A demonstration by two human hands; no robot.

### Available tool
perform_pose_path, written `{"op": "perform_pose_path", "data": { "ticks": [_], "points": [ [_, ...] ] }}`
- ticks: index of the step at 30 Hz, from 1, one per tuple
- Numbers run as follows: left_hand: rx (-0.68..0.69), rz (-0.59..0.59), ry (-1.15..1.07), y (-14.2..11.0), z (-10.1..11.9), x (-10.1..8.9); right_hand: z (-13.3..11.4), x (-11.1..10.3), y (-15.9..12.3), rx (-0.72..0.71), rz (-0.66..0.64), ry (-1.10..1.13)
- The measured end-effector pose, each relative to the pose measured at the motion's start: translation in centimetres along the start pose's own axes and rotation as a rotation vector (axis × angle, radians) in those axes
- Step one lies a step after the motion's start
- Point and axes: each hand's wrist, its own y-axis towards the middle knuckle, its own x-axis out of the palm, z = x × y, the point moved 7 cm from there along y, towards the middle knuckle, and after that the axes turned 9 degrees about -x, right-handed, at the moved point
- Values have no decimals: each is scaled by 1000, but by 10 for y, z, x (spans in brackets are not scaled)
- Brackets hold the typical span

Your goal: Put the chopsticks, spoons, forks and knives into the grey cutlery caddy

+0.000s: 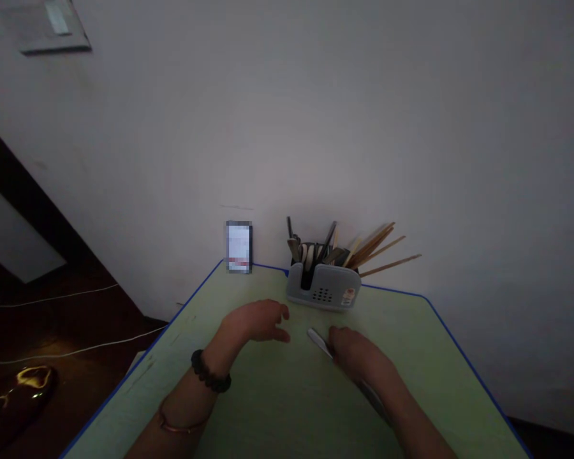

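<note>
My right hand (356, 352) is closed around a long metal utensil (319, 342). One silvery end points forward past my fingers, and a darker part shows below my wrist; its exact kind is unclear. Held above the table, my left hand (261, 320) has nothing in it, its thumb and fingers apart. Just beyond both hands stands a grey cutlery holder (337, 280) against the wall. It is packed with several spoons (309, 256), dark handles and wooden chopsticks (375, 245) that lean to the right.
A phone (239, 247) with a lit screen leans on the wall at the table's back left. The pale green table (277, 395) has a blue edge. White cables (100, 344) run across the dark floor at the left, near a shiny object (33, 377).
</note>
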Motion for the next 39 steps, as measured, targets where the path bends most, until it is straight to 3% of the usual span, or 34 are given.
{"op": "perform_pose_path", "data": {
  "ticks": [5,8,12,17,21,24,30,33,36,39],
  "points": [
    [2,-5,-54,-4,1,-3,14,-7,-11,-65,-22,59],
    [17,-34,-99,-10,7,-5,22,-27,-21,-155,78,209],
    [72,-45,-124,-14,19,-6,20,-61,-35,-386,304,736],
    [154,20,-203,-14,32,-6,15,-88,-40,-479,656,1339],
    [265,-15,-300,-20,53,-7,20,-103,-54,-429,1036,1462],
    [389,-44,-322,-30,72,-14,25,-107,-63,-365,1160,1436],
    [410,-66,-299,-38,74,-24,35,-110,-65,-363,1180,1434],
    [370,4,-283,-37,61,-31,41,-115,-74,-316,1177,1247],
    [297,122,-246,-37,48,-40,37,-119,-84,-262,1016,907],
    [269,199,-220,-39,45,-46,31,-116,-91,-265,863,842]
  ]
}}
